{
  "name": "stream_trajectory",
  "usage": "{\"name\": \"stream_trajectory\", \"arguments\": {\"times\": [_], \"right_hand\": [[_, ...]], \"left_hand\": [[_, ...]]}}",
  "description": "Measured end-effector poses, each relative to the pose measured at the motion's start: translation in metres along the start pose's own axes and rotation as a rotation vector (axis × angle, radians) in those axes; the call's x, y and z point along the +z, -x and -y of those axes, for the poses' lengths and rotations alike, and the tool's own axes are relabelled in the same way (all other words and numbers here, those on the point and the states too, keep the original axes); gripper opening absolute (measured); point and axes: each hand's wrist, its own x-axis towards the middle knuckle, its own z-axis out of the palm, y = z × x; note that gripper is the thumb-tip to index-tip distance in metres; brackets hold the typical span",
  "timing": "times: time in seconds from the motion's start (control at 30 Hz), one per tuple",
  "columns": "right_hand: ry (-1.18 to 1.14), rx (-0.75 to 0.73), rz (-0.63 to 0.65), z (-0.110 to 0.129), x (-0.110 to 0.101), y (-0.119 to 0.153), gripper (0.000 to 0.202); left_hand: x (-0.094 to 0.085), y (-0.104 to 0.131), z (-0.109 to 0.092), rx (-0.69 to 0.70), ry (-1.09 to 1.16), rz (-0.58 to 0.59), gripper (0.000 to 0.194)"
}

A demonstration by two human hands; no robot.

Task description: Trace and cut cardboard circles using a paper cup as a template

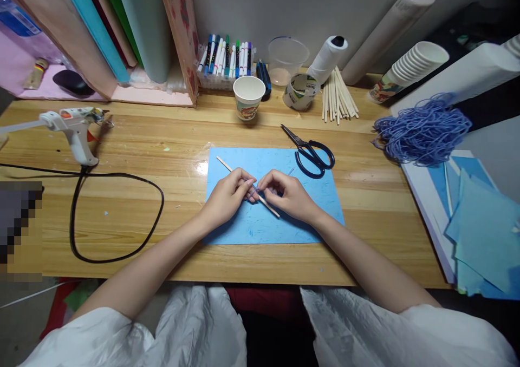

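Note:
Both hands meet over a blue sheet (272, 229) lying on the wooden table. My left hand (229, 194) is closed around a thin wooden stick (268, 207), which slants from upper left to lower right. Pinched in the fingertips of my right hand (288, 194) is a piece of blue-purple string (257, 189) that crosses the stick; a short end pokes up behind the right fingers. The fingers partly hide how the string runs round the stick. Black-handled scissors (311, 153) rest at the sheet's upper right corner.
A glue gun (75, 129) with a looped black cord (117, 259) sits at left. Along the back stand markers (227, 58), a paper cup (248, 99), a tape roll (300, 92) and wooden sticks (339, 99). Blue string (424, 129) and blue sheets (487, 226) lie at right.

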Motion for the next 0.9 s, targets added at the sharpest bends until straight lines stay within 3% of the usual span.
{"name": "stream_trajectory", "arguments": {"times": [0.37,0.53,0.63,0.8,0.9], "right_hand": [[-0.155,0.111,0.012,-0.0001,0.0036,-0.0027,0.018],[-0.047,0.118,-0.039,0.0018,0.0036,-0.0026,0.013],[0.028,0.146,-0.062,0.0019,0.0017,-0.0031,0.013],[0.067,0.127,-0.004,0.0018,-0.002,-0.0029,0.015],[0.107,0.06,0.04,0.0043,-0.0039,-0.0023,0.014]], "left_hand": [[-0.0016,0.0,-0.0027,0.015,-0.075,0.007,0.017],[-0.0009,0.0004,-0.0006,0.041,-0.026,0.059,0.022],[-0.0006,0.0025,-0.0003,0.159,-0.156,0.025,0.03],[-0.0026,0.0057,-0.0006,0.433,-0.536,-0.027,0.017],[-0.0054,0.0046,-0.0003,0.486,-0.657,-0.054,0.017]]}}
